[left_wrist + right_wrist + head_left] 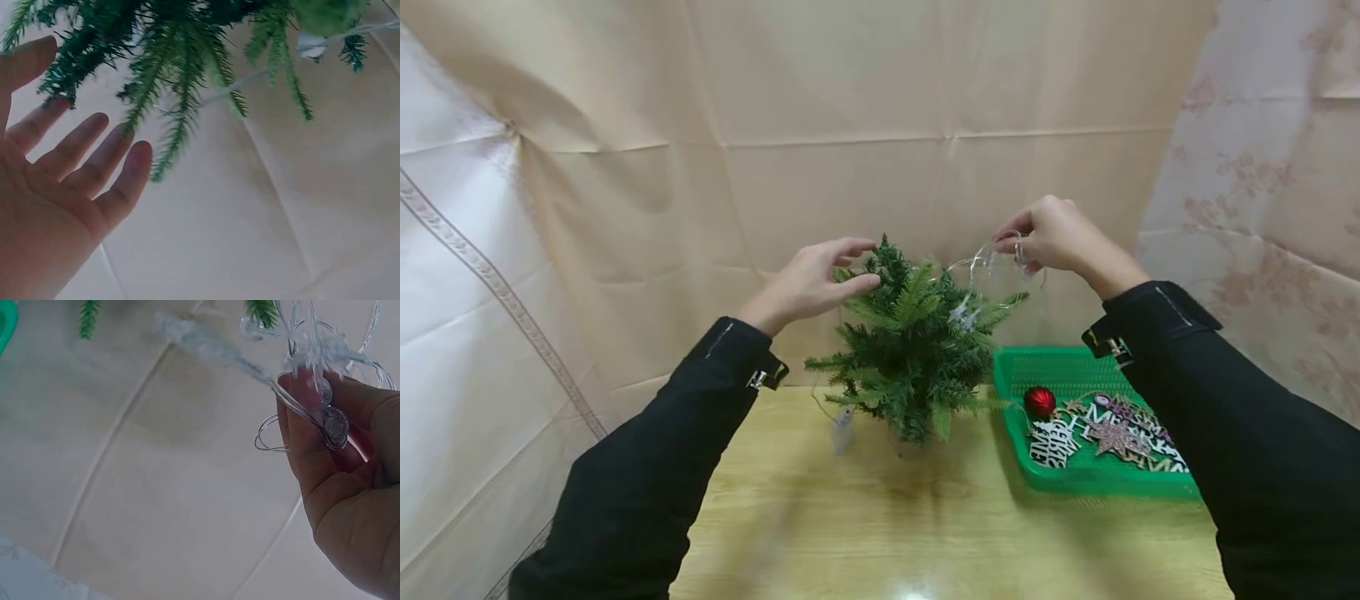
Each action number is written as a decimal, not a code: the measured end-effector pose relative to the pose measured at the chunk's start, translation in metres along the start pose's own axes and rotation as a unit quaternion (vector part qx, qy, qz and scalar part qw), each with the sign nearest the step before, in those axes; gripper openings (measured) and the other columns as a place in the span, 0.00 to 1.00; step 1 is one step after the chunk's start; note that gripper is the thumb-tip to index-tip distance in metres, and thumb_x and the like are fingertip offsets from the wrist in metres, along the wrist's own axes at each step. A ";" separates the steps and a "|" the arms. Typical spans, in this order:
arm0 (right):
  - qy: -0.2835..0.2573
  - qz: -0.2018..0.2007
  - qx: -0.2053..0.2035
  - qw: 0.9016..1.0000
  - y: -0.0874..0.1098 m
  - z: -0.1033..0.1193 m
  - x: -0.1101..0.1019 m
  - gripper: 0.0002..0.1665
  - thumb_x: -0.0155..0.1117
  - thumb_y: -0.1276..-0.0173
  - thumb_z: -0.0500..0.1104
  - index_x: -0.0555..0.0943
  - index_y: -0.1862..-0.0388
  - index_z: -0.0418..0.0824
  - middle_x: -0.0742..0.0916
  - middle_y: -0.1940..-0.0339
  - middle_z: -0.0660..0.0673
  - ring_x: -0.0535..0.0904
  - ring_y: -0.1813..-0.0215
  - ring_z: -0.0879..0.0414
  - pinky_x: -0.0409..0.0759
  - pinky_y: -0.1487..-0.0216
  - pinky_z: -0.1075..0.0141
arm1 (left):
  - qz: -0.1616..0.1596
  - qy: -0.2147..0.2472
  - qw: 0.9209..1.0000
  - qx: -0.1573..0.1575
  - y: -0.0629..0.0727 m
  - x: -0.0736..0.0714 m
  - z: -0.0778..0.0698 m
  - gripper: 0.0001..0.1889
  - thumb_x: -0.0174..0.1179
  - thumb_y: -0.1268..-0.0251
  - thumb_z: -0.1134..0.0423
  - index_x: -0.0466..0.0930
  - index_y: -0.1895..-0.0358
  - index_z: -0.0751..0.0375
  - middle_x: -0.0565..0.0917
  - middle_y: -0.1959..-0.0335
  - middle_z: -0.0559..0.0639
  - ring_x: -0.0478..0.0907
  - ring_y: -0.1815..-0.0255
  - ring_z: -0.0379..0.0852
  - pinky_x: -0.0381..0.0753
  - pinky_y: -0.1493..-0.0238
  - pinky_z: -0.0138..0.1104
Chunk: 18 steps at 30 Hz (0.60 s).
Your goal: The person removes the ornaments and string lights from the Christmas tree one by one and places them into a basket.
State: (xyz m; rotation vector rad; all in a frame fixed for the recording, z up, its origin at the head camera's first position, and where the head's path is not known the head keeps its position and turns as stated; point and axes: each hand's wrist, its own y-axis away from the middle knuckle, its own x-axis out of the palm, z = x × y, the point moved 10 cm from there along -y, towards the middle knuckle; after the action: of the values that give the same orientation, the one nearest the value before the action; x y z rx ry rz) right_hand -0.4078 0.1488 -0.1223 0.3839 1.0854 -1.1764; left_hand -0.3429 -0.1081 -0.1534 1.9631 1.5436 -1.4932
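A small artificial Christmas tree point(917, 350) stands on the wooden table. My right hand point(1048, 237) pinches a bunched string of clear fairy lights point(334, 425) above the tree's right side. Part of the light string runs from those fingers to the upper branches, where a clear star-shaped light point(962, 315) hangs. My left hand point(816, 279) is beside the tree top, fingers spread and relaxed. In the left wrist view its fingertips are right at the branch tips point(165, 156), and a thin clear wire point(250, 78) crosses the branches.
A green plastic basket point(1037, 475) at the right holds a red ball ornament point(1040, 402), a glittery star point(1116, 437) and several cut-out word ornaments point(1054, 443). A pale, translucent tag-like piece point(842, 429) hangs low at the tree's left. Beige cloth point(850, 75) hangs behind the table.
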 end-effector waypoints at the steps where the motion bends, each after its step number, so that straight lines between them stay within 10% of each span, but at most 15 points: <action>1: -0.006 0.002 0.003 1.000 -0.004 -0.001 0.000 0.16 0.69 0.28 0.41 0.87 0.48 0.32 0.91 0.67 0.40 0.86 0.75 0.53 0.85 0.71 0.64 | 0.000 0.009 1.000 0.002 0.000 0.002 0.002 0.31 0.61 0.26 0.51 0.67 0.25 0.57 0.73 0.28 0.57 0.73 0.33 0.58 0.76 0.37 0.52; 18: -0.028 -0.024 -0.014 0.999 -0.044 0.038 -0.018 0.17 0.69 0.29 0.41 0.86 0.47 0.32 0.91 0.62 0.39 0.85 0.78 0.58 0.85 0.72 0.66 | -0.027 0.194 0.981 0.002 -0.004 -0.001 0.041 0.17 0.55 0.21 0.56 0.80 0.39 0.62 0.82 0.42 0.59 0.78 0.42 0.55 0.78 0.40 0.50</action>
State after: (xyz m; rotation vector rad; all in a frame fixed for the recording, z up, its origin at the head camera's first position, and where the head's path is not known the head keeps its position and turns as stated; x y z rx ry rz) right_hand -0.4279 0.1131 -0.0771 0.3029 1.0653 -1.2074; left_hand -0.3690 -0.1351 -0.1694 2.3380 1.7522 -1.1784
